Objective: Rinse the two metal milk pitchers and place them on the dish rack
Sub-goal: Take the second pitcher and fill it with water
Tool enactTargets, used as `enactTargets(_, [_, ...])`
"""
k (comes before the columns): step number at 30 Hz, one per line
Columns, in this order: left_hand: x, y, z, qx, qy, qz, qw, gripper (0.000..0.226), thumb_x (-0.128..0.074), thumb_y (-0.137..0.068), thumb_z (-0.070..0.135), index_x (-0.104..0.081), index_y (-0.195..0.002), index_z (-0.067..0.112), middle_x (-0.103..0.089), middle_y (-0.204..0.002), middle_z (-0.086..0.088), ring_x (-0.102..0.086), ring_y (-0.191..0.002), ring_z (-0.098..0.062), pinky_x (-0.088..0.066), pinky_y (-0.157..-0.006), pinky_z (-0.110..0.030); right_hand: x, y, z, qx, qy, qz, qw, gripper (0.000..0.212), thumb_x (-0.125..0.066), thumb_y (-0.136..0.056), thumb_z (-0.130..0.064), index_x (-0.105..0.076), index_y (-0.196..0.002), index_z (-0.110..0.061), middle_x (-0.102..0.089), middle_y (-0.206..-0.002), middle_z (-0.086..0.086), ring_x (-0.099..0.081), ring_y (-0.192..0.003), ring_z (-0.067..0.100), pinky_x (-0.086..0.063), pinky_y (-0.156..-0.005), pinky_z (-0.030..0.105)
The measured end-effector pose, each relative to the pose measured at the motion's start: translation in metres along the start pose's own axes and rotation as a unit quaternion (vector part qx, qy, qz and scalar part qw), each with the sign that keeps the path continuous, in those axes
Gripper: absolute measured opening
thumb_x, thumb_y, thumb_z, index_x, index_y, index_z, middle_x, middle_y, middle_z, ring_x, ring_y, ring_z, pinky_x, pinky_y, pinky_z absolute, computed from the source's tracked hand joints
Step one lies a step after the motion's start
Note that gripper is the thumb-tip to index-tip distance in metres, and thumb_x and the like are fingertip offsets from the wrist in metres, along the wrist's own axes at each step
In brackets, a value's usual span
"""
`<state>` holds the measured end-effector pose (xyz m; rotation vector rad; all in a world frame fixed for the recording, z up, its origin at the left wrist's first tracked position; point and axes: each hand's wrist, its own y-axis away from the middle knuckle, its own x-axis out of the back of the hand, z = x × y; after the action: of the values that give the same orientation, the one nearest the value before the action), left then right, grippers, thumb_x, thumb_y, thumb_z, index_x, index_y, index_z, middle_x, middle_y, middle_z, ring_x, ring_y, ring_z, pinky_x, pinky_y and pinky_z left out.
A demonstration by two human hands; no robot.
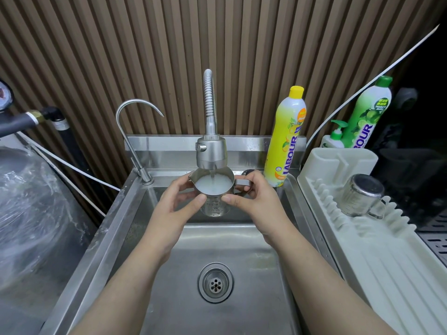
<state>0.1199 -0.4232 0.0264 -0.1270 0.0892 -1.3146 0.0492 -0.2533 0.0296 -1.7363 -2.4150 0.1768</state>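
Ribbed brown wall panelling (169,56) backs a stainless steel sink (244,252), with a round drain (215,283) near the middle of the basin floor. At the sink's back edge stands a flexible-neck tap (211,143); a thin gooseneck tap (135,131) rises from the back left corner. A yellow detergent bottle (286,139) stands at the back right corner.

Both hands hold one metal pitcher (214,189) upright directly under the spray head. Water (212,176) falls into it, and the contents look cloudy white. The left hand (174,211) is closed around the pitcher's left side, thumb on the front wall. The right hand (251,201) grips the right side, thumb on the front wall and fingers curled at the handle (242,182); how many fingers pass through the handle cannot be made out. The pitcher's base is partly hidden behind both thumbs.

Just beside the sink's right edge sits a pale dish rack (387,250), cut off by the lower right frame edge. The second pitcher (362,197) lies tilted on the rack's pegs near the back, its base facing the camera, handle to the right; its opening is not visible. Behind the rack a green detergent bottle (367,114) and a pump bottle (335,136) are partly hidden by the rack's cutlery box (343,158).

At the left, a plastic-wrapped object (31,213) is hard to identify.
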Motion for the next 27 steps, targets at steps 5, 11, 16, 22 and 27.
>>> enactTargets(5, [-0.0007,0.0004,0.0008,0.002,-0.003,0.003,1.0,0.046,-0.072,-0.065,0.046,-0.062,-0.11,0.049,-0.066,-0.121,0.012,-0.06,-0.115,-0.018,-0.044,-0.104,-0.052,-0.0001,0.0007,-0.0001,0.002,-0.006,-0.002,1.0,0.035,-0.082,-0.064,-0.019,-0.05,-0.074,-0.028,-0.056,-0.062,-0.026,-0.051,-0.08,0.015,-0.047,-0.082,0.042])
enactTargets(11, [-0.0008,0.0009,0.0006,0.0,-0.004,0.001,1.0,0.046,-0.072,-0.065,0.046,-0.062,-0.11,0.049,-0.065,-0.121,0.011,-0.06,-0.115,-0.018,-0.043,-0.105,-0.052,0.0004,0.0018,0.0,0.003,-0.009,0.001,1.0,0.036,-0.083,-0.065,-0.016,-0.05,-0.074,-0.029,-0.058,-0.064,-0.026,-0.052,-0.08,0.014,-0.048,-0.086,0.047])
enactTargets(16, [-0.0012,0.0013,-0.0006,0.004,-0.002,0.0,1.0,0.047,-0.072,-0.064,0.047,-0.062,-0.11,0.049,-0.065,-0.12,0.013,-0.06,-0.116,-0.019,-0.043,-0.105,-0.052,0.0019,0.0021,0.0003,0.003,-0.005,-0.003,1.0,0.037,-0.082,-0.067,-0.013,-0.049,-0.074,-0.029,-0.059,-0.062,-0.029,-0.052,-0.079,0.013,-0.048,-0.082,0.039])
enactTargets(22, [-0.0024,0.0017,-0.0006,0.007,0.003,0.006,1.0,0.049,-0.073,-0.064,0.046,-0.062,-0.112,0.047,-0.064,-0.121,0.01,-0.06,-0.115,-0.021,-0.044,-0.105,-0.052,0.003,0.0026,-0.0009,0.0,0.004,0.002,1.0,0.036,-0.082,-0.066,-0.015,-0.051,-0.074,-0.03,-0.06,-0.068,-0.021,-0.054,-0.08,0.013,-0.05,-0.084,0.042])
enactTargets(27, [-0.0033,0.0017,0.0011,0.006,0.014,0.005,1.0,0.049,-0.073,-0.064,0.045,-0.063,-0.112,0.044,-0.065,-0.122,0.006,-0.061,-0.115,-0.022,-0.045,-0.103,-0.051,0.0028,0.0018,-0.0025,0.004,0.007,0.014,1.0,0.034,-0.083,-0.061,-0.022,-0.052,-0.072,-0.029,-0.059,-0.07,-0.016,-0.053,-0.077,0.013,-0.05,-0.085,0.049])
